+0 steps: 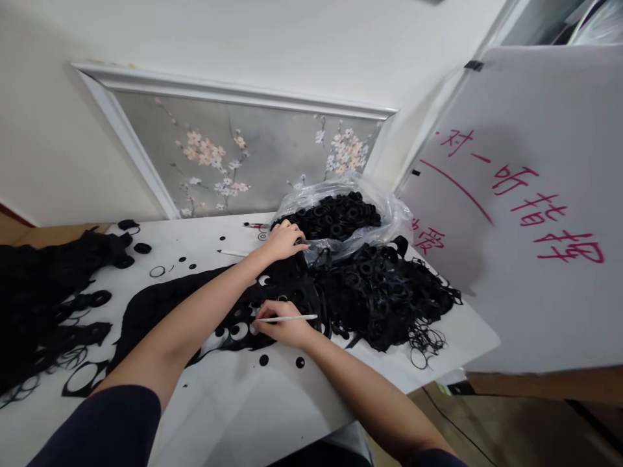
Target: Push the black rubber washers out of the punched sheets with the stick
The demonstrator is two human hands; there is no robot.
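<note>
A punched black rubber sheet (287, 285) lies across the white table, full of round holes. My left hand (285, 241) sits at its far end, fingers curled down onto the rubber beside a clear plastic bag (389, 217) of black rubber rings (335, 217). My right hand (285, 324) rests on the sheet nearer me and pinches a thin white stick (292, 318), whose tip points left at a hole. A heap of tangled black rings (379, 292) lies to the right of both hands.
Black rubber scrap (39, 311) is piled at the table's left, with small black discs (263, 360) scattered about. A second white stick (233, 253) lies near the far edge. A white board with red characters (516, 207) stands at the right, and a blossom-painted wall panel (233, 155) rises behind.
</note>
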